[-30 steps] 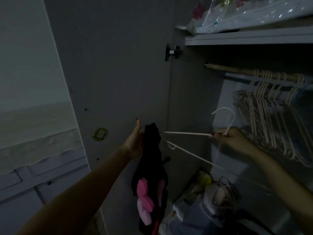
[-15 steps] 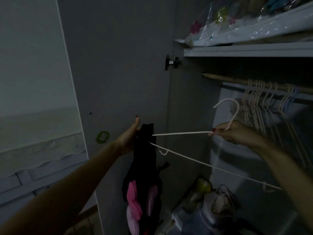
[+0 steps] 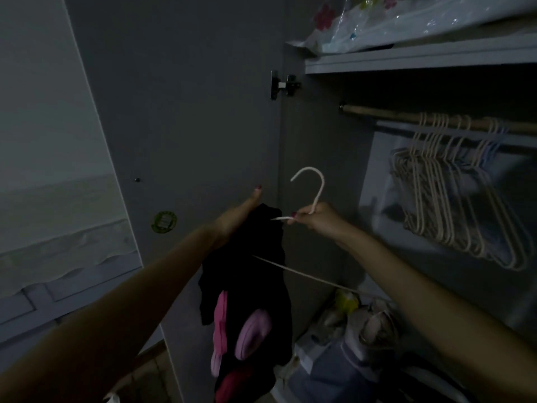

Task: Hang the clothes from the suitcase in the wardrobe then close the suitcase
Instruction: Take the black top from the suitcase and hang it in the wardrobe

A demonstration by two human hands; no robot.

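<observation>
Black garment point(image 3: 247, 274) and hanger point(image 3: 315, 193) before open wardrobe point(image 3: 319, 158)

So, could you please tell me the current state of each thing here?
left hand: grips the black garment.
right hand: grips the hanger below its hook.
black garment: hanging down, hanger arm pushed into it.
hanger: off the rail.
wardrobe door: open.
spare hangers: on the rail.

One cream wire hanger point(image 3: 315, 189) in my right hand point(image 3: 316, 221); one black garment with pink patches point(image 3: 247, 292) in my left hand point(image 3: 236, 218). One wooden rail point(image 3: 386, 112) carrying a bunch of cream hangers point(image 3: 453, 199), roughly ten, exact count unreadable. One green round sticker point(image 3: 164, 221), one metal hinge point(image 3: 283, 84).
</observation>
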